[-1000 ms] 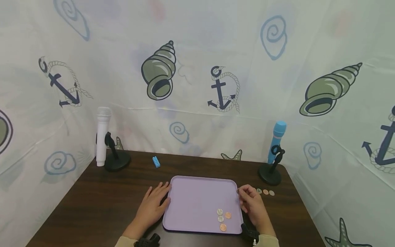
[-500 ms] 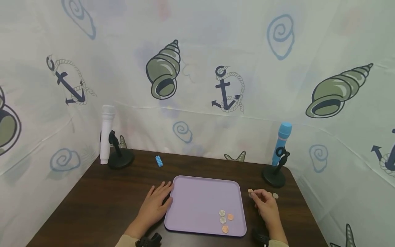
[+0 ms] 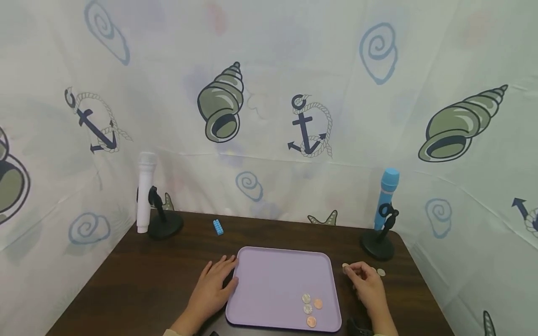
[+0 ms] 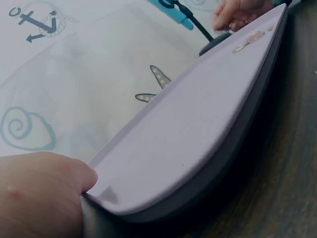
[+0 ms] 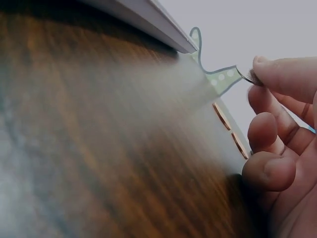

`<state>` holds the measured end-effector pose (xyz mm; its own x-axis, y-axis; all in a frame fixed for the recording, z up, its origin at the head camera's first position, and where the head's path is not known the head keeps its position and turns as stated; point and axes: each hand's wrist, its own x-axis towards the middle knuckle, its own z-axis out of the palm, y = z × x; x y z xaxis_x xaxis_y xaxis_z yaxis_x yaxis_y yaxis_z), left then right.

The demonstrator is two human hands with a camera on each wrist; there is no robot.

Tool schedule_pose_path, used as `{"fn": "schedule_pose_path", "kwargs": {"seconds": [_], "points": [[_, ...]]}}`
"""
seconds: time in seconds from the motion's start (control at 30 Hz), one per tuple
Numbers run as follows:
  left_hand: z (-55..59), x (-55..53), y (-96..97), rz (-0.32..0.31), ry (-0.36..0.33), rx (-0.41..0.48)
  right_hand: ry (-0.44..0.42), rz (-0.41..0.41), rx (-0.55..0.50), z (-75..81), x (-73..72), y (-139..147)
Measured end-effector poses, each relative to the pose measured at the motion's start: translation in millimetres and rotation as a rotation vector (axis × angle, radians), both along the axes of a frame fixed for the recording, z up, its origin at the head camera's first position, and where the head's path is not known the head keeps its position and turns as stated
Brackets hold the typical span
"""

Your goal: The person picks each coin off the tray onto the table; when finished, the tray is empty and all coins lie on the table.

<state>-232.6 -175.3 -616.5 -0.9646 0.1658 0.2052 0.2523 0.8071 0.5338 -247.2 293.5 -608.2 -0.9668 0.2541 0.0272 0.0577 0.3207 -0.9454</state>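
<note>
A lilac tray (image 3: pixel 269 284) lies on the dark wooden table, with two silver coins (image 3: pixel 306 298) and two copper coins (image 3: pixel 318 304) near its right side. My left hand (image 3: pixel 212 289) rests against the tray's left rim, fingers extended; in the left wrist view its thumb side touches the tray's corner. Right of the tray, my right hand (image 3: pixel 370 287) pinches a thin coin (image 5: pixel 252 78) between thumb and finger, its other fingers curled. Below that coin in the right wrist view, copper coins (image 5: pixel 222 116) appear edge-on. Another coin (image 3: pixel 380 272) shows beyond the right hand, which hides part of the row.
At the back left, a white microphone (image 3: pixel 145 191) leans on a black stand (image 3: pixel 166 225). A blue microphone (image 3: pixel 385 196) with its black stand (image 3: pixel 377 245) occupies the back right. A small blue toy brick (image 3: pixel 218 227) lies behind the tray. A patterned cloth hangs behind the table.
My right hand has moved right, away from the tray's right rim, to the coins on the table. My left hand stays at the left rim. The head view has shifted slightly.
</note>
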Motion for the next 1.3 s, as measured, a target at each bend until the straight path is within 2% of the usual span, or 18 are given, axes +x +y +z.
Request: {"fn": "schedule_pose_path", "kwargs": {"seconds": [0.13,0.3,0.57,0.67,0.8,1.0,1.3], "points": [[-1.6,0.6,2.8,0.015,0.004,0.014,-0.045,0.012,0.006,0.7,-3.3,3],[0.4,-3.1,1.8,0.005,-0.004,0.021,-0.106,-0.019,0.001,4.8,-5.6,4],[3.0,0.8,-0.4,0.012,0.044,0.012,-0.101,-0.024,0.018,5.7,-6.5,0],[3.1,1.0,1.0,0.007,0.038,0.02,-0.104,-0.03,0.043,5.7,-8.0,3],[3.3,-1.7,4.0,-0.004,0.008,0.021,-0.116,-0.006,0.099,3.7,-8.7,8],[1.9,0.0,1.9,0.001,-0.006,0.031,-0.129,0.022,0.195,5.7,-12.9,5],[5.2,-2.5,3.0,-0.018,0.021,0.019,-0.162,-0.004,0.182,7.5,-8.6,3]]}}
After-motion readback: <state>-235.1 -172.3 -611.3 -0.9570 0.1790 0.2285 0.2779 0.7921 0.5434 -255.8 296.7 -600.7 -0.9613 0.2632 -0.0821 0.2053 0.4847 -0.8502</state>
